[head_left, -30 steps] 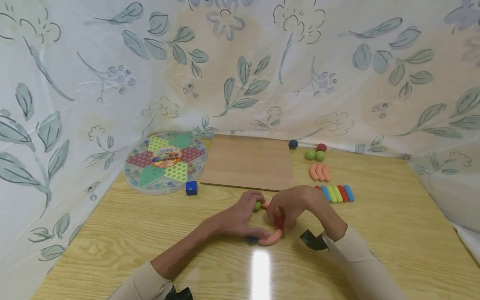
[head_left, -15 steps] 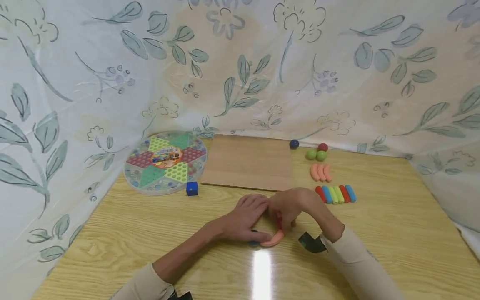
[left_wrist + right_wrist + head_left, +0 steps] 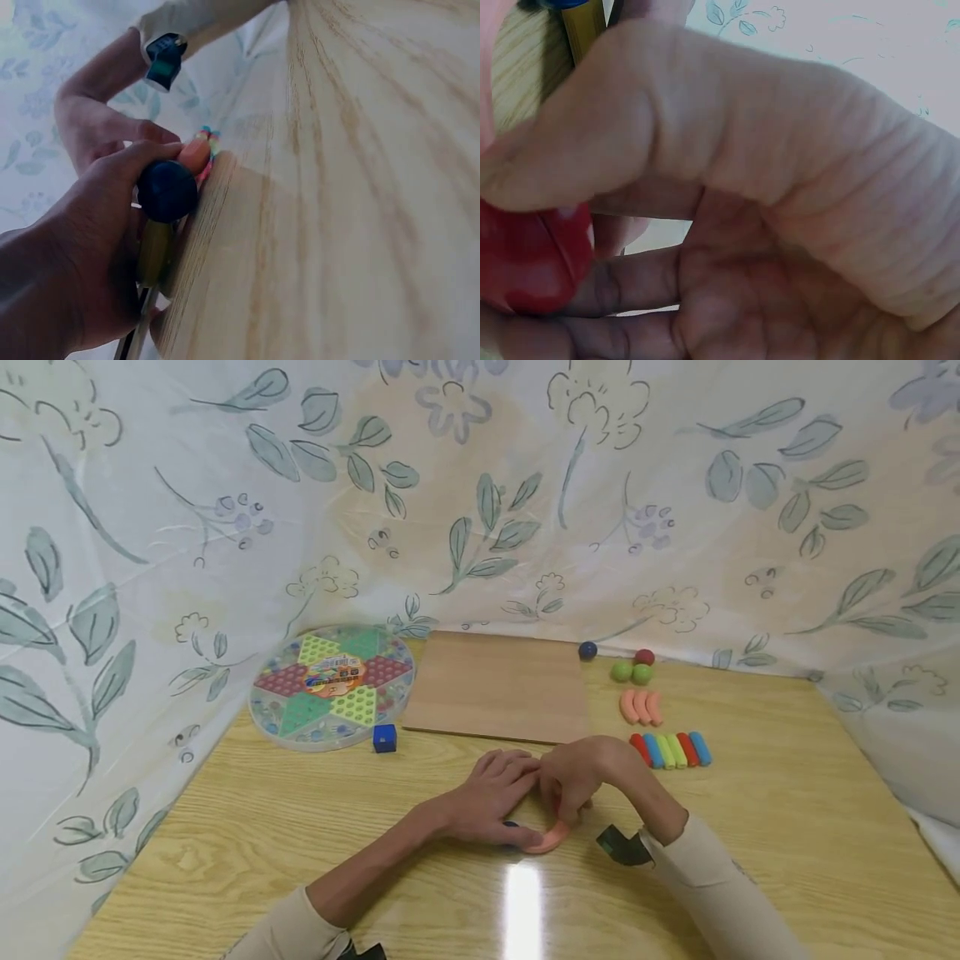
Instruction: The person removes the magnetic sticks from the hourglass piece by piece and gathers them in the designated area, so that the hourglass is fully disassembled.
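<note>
Head view: light wooden surface (image 3: 750, 827) draped behind with floral cloth; thin brown wooden board (image 3: 498, 685) lain near far edge. Step judged: curved pieces being joined into ring; next move calls for steady alignment. Left hand (image 3: 491, 802) curled on dark blue ball (image 3: 166, 190). Right hand (image 3: 577, 777) fingers clamped on red curved piece (image 3: 525, 262), just above salmon curved piece (image 3: 551, 838).

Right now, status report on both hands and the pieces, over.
Left hand over blue ball. Right hand pinching red piece. Orange curve between them. Nothing blocking.
</note>
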Tool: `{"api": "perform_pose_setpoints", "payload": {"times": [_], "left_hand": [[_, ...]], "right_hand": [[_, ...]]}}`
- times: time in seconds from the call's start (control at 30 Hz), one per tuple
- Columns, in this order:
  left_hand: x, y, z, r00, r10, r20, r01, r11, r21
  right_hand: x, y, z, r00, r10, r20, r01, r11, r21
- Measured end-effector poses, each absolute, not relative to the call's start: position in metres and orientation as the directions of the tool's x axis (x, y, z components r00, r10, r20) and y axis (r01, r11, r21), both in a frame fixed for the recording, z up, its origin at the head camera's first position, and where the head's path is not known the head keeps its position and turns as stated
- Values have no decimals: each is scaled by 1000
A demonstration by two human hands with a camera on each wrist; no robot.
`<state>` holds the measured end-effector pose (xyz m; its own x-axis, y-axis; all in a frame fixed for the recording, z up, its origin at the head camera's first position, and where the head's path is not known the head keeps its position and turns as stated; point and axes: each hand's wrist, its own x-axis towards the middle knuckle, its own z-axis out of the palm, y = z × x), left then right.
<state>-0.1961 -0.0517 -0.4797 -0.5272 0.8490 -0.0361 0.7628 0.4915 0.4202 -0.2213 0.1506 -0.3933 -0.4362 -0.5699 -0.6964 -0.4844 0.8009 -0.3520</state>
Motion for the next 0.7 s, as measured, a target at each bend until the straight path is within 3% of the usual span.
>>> {"api": "perform_pose_setpoints", "payload": {"times": [0.7], "left_hand": [[-198, -51, -478, -522, 851, -66, 770, 503, 393]], "right_hand": [[-219, 147, -393, -456, -495, -740, -460, 842, -280]]}}
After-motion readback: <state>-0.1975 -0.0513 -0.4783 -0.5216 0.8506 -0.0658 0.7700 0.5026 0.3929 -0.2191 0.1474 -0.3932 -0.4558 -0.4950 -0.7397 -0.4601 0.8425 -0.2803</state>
